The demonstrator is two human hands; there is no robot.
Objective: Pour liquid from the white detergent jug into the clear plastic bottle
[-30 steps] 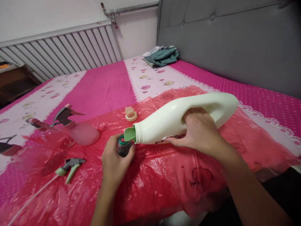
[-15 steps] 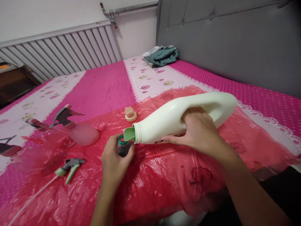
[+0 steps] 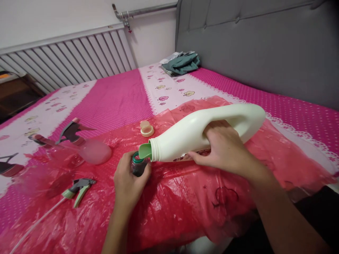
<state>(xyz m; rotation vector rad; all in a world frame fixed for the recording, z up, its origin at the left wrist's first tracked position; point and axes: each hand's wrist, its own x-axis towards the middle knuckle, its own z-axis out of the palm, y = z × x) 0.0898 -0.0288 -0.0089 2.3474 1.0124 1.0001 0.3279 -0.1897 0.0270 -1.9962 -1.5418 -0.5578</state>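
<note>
Pouring appears under way: the right hand (image 3: 224,144) grips the handle of the white jug (image 3: 182,134), tilted nearly flat, its green spout (image 3: 145,151) at the mouth of the dark bottle (image 3: 139,168), which the left hand (image 3: 128,180) clasps over the red sheet (image 3: 169,204). Next, I judge, calls for steady alignment; I discern no flow.

Smooth plastic jug (image 3: 188,132), glossy plastic sheet (image 3: 174,208)
</note>
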